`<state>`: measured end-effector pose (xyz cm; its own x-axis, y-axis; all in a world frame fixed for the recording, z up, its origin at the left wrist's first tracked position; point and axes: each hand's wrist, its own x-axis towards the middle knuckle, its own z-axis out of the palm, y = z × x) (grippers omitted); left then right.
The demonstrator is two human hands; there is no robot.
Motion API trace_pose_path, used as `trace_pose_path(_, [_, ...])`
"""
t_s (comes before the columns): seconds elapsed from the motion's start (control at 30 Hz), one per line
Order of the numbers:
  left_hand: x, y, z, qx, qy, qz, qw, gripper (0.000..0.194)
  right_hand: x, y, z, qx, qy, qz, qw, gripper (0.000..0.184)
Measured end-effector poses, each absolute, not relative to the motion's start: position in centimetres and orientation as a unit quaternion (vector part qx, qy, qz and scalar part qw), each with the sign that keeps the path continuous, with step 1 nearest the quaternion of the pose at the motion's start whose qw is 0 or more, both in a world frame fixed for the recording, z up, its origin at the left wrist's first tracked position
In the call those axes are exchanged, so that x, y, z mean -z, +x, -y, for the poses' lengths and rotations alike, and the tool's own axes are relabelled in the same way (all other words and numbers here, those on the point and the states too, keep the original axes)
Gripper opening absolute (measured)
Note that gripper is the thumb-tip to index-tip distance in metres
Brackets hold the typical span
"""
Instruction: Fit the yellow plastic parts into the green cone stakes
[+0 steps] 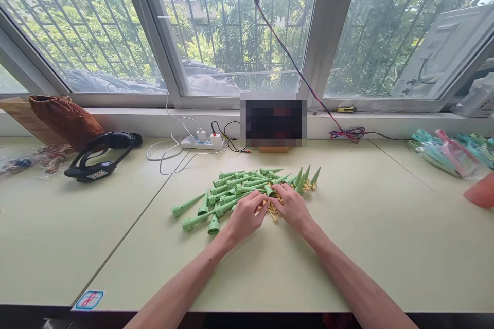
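My left hand (248,214) and my right hand (292,206) meet over the middle of the table, fingertips nearly touching. A green plastic watering spike (270,191) shows its wide collar between them, and my right hand's fingers are closed around it. The left thumb and forefinger are pinched together beside that collar; whatever they hold is too small to make out. Under the fingers lies a pile of small yellow plastic pieces (274,211). Many more green spikes (196,220) lie heaped to the left. Several green spikes (307,175) stand point up at the right, by more yellow pieces.
Behind the heap are a white power strip (203,142) with cables and a blurred dark screen (275,121). Black headgear (102,157) and a brown pouch (65,118) occupy the left. Bagged plastic items (443,149) and an orange object (480,191) lie at the right.
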<state>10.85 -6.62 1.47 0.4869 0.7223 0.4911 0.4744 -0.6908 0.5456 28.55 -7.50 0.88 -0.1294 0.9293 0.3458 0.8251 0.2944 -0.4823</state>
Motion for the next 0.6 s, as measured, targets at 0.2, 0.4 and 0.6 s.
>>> trace_pose_path(0.2, [-1.57,10.86,6.81,-0.362,0.845,-0.355,0.168,0.015,-1.02,28.43,7.5,-0.083,-0.591,0.744,0.301,0.017])
trace_pose_path(0.4, [-1.53,10.8,6.9,-0.356,0.846,-0.359,0.168,0.016,-1.09,28.33,7.56,-0.069,-0.593,0.744,0.301,0.016])
trace_pose_path(0.6, [-1.64,10.9,6.97,-0.348,0.849,-0.36,0.169,0.016,-1.08,28.27,7.61,-0.07,-0.59,0.741,0.313,0.015])
